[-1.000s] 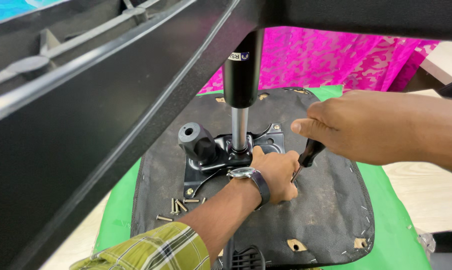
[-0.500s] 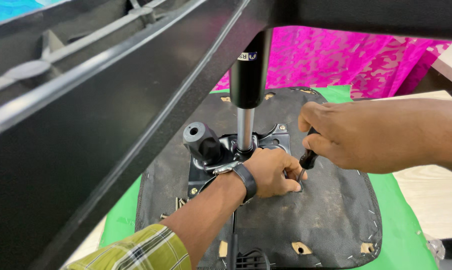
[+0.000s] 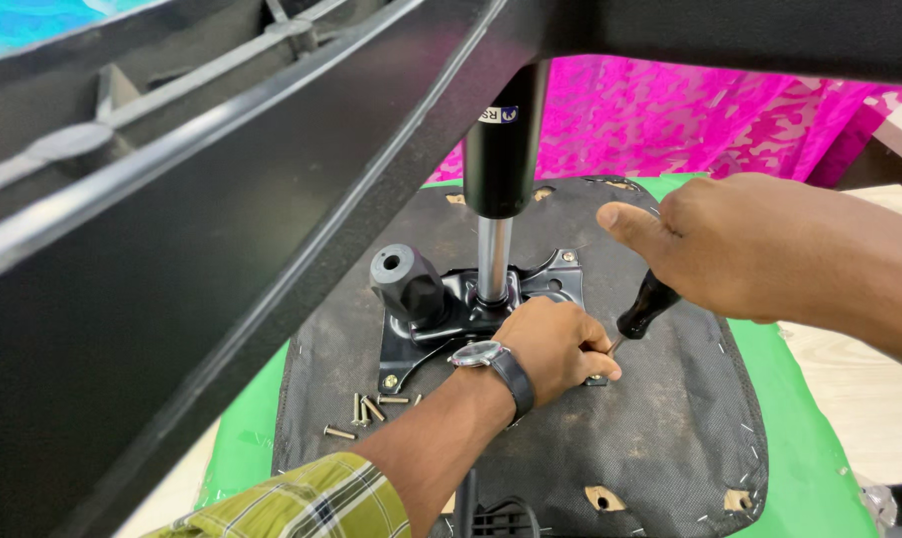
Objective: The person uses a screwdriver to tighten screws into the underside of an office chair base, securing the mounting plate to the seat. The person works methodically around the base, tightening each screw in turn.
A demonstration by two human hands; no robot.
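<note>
Moved: right hand has risen a little since the earlier frame; left hand stays put.
Label: small white-and-blue sticker atop the black gas cylinder.
Hands: right clamped on screwdriver; left fingers pinched at its tip on the metal plate.
Around: loose screws on the seat underside; chair base blocks the left.

A makeshift furniture-assembly workshop is suggested: an upturned chair seat is laid on a green-covered bench, loose screws are scattered, and pink cloth is hung far behind.
</note>
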